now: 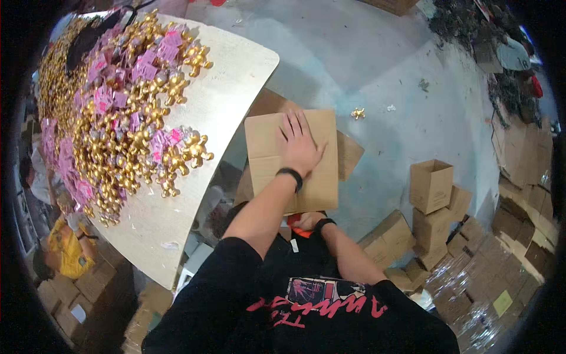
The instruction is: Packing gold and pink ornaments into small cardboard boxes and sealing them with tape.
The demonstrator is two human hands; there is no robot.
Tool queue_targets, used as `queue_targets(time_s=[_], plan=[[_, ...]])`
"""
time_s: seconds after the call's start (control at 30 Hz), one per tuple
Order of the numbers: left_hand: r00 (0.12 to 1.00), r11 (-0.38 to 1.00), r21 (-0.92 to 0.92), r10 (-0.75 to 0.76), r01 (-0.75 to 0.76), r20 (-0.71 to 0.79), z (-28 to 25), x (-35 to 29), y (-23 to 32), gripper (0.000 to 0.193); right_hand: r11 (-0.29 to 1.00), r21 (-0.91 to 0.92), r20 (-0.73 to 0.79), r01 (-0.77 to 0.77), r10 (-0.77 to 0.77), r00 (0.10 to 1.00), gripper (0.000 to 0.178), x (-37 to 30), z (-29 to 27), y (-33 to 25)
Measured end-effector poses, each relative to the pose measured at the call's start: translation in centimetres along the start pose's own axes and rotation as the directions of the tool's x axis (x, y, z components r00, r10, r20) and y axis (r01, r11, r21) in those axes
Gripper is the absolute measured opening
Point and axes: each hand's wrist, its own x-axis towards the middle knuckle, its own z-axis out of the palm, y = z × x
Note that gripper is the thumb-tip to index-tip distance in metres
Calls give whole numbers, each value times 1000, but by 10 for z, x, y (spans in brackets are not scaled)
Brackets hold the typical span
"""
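My left hand [300, 147] lies flat, fingers stretched out, on the upper face of a brown cardboard box [321, 183]. At the box's near edge, close to my body, my right hand [307, 221] is closed around a red-orange object [302, 232]. Most of that object is hidden by the hand and box, so its kind does not show. Flaps of cardboard [351, 154] stick out from behind and beneath the box.
To the left, a pale table [236, 65] bears a heap of shiny gold bear-shaped figures [127, 141] with pink tags. One gold figure [358, 113] lies on the floor. Cardboard boxes [430, 186] stand at the right. A person in yellow [71, 248] is at the far left.
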Motion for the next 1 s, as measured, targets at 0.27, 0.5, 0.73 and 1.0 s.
queue_targets(time_s=[0.27, 0.5, 0.73, 1.0], plan=[[844, 915, -241, 395, -324, 364, -6, -183, -45, 72, 969, -77, -113, 234, -242, 964, 52, -9, 18, 21], [602, 722, -487, 123, 491, 789, -31, -216, -78, 45, 954, -292, 1, 72, -75, 997, 56, -133, -57, -16], [486, -256, -415, 407, 873, 773, -9, -212, -92, 30, 956, -189, -140, 223, -250, 958, 55, -160, -85, -38], [612, -262, -615, -103, 744, 784, -29, -205, -106, 12, 958, -181, -204, 224, -259, 944, 53, -167, -77, 19]])
